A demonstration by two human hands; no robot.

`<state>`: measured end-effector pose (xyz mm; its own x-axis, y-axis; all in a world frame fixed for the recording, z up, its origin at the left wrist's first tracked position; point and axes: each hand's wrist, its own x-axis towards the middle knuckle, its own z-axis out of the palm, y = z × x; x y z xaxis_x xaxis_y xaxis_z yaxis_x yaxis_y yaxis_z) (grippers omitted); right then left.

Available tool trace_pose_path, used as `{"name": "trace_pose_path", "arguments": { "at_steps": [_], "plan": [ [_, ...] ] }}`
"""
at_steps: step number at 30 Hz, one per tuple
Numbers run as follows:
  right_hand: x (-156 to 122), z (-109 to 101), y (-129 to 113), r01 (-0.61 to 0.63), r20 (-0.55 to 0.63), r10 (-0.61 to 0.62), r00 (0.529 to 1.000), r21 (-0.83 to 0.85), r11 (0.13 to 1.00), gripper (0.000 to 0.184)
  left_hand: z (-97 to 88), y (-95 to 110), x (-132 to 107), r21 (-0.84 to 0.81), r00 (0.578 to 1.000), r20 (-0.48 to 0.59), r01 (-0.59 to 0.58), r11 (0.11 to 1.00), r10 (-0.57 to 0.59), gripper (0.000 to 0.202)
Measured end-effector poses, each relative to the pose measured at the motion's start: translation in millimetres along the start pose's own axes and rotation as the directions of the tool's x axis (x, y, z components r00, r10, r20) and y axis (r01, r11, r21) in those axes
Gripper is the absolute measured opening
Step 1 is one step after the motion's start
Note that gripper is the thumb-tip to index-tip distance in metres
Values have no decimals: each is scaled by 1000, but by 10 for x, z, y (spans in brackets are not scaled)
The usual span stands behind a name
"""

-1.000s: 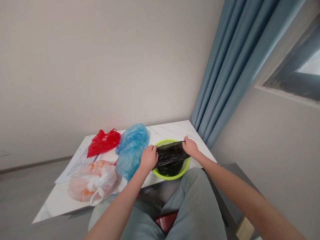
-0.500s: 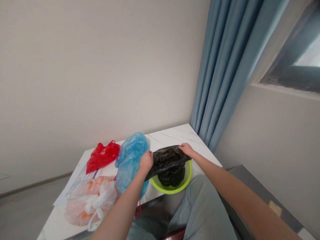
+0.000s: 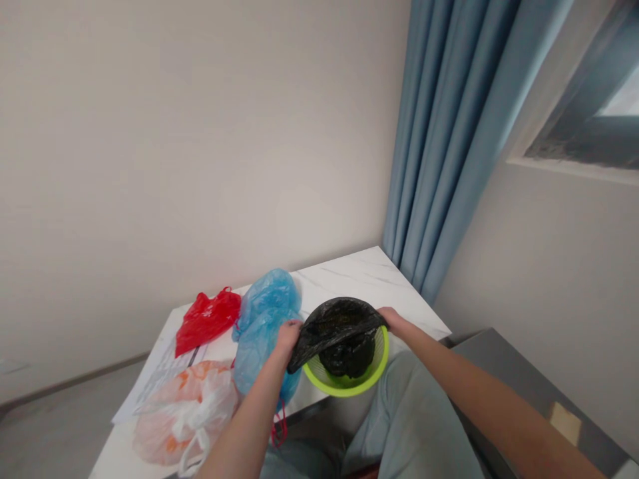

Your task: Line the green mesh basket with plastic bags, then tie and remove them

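A black plastic bag (image 3: 335,326) hangs over a round lime-green plastic basket (image 3: 349,384), its lower bulge sitting inside the basket. My left hand (image 3: 288,338) is shut on the bag's near-left edge, right beside a crumpled blue plastic bag (image 3: 264,319). My right hand (image 3: 392,320) grips the opposite edge at the basket's right rim. The black bag's mouth is spread in an arch, and it hides the basket's far rim.
A red plastic bag (image 3: 207,322), a white bag with orange contents (image 3: 184,414) and papers (image 3: 156,384) lie on the white marble-patterned table (image 3: 344,276). A wall and blue curtains stand behind it. My grey-green trousers lie below the table's near edge.
My hands have drawn the black bag's edges farther apart and lower over the basket, so its mouth is now a wider arch. The view has also shifted slightly.
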<state>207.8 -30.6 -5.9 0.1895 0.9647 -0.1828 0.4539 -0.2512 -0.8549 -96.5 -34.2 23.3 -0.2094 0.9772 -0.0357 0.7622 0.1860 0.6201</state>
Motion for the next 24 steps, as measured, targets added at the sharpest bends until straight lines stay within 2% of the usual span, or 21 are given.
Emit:
{"name": "trace_pose_path", "arguments": {
  "at_steps": [2,3,5,7,8,10,14,17,20,24],
  "plan": [
    [-80,-84,89,-26,-68,26,997,3,1000,15,-44,-67,-95,-41,1000,2,-29,999,29,22],
    [-134,-136,125,1,-105,0,995,11,1000,17,-73,-101,-175,-69,997,-17,-76,995,75,23],
    [-280,-244,176,139,-125,-134,983,31,990,24,-124,-168,-395,-116,974,-83,-221,968,212,26],
    [-464,-329,210,309,-53,-307,950,44,950,28,-140,-238,-662,-154,943,-107,-327,932,314,31],
    [-559,-356,224,362,-3,-362,932,41,931,30,-126,-275,-796,-179,939,-110,-342,922,327,33],
    [-734,-374,253,381,57,-381,923,13,924,32,-53,-348,-1038,-248,943,-108,-332,910,315,41],
    [-974,-297,325,274,0,-274,962,3,962,16,188,-453,-1358,-416,966,-133,-256,873,220,48],
    [-1137,-188,383,239,-92,-236,967,19,971,13,323,-458,-1481,-511,976,-180,-201,836,125,40],
    [-1351,-69,460,244,-181,-234,955,35,969,14,358,-418,-1547,-521,984,-168,-134,843,53,32],
    [-1641,47,604,281,-176,-275,945,11,960,18,317,-360,-1590,-455,990,-142,-79,887,16,29]
  ]
}}
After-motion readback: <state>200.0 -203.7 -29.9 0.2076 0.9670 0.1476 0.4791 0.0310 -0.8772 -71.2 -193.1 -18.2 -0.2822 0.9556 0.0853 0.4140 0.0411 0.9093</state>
